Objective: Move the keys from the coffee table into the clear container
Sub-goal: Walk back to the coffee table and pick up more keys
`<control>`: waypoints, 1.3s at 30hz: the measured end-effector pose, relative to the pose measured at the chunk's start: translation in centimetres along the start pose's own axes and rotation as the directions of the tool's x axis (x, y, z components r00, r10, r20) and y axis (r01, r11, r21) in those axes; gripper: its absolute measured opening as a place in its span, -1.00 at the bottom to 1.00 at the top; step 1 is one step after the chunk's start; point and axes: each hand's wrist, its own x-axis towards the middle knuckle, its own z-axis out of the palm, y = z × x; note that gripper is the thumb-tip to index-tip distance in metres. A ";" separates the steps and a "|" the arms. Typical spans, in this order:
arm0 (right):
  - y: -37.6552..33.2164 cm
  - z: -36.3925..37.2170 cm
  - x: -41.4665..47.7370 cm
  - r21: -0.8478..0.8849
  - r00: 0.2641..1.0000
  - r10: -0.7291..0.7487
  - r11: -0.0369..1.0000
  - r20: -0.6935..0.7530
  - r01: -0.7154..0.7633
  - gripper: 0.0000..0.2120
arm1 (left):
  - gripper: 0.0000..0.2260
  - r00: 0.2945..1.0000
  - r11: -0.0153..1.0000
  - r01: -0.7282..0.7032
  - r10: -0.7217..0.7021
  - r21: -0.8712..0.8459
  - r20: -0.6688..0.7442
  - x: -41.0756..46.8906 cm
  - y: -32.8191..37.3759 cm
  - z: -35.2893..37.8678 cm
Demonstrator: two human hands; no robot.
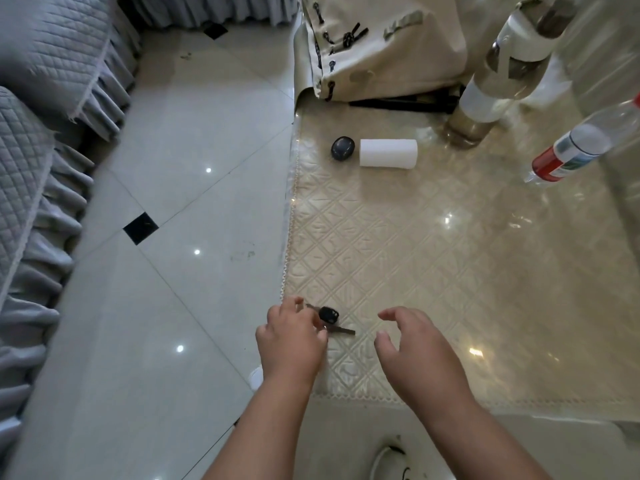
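Observation:
A bunch of keys (330, 318) with a black fob lies near the front left corner of the coffee table (450, 271), which has a cream patterned cover. My left hand (292, 337) is over the keys' left end, fingers curled and touching them; I cannot tell if it grips them. My right hand (412, 344) hovers open to the right of the keys, fingers spread, holding nothing. A clear container (616, 74) shows only partly at the right edge.
On the table stand a dark oval case (342, 148), a white paper roll (388, 153), a tall clear bottle (498, 77), a plastic bottle with a red label (581, 147) and a beige bag (381, 46). Grey quilted sofas (41, 116) line the tiled floor on the left.

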 end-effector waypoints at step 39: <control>-4.9 7.8 4.9 -0.262 0.997 -0.047 0.965 -0.068 0.027 -0.89 | -0.95 0.956 0.932 -0.157 0.061 -0.328 -0.286 -2.0 -1.6 -11.1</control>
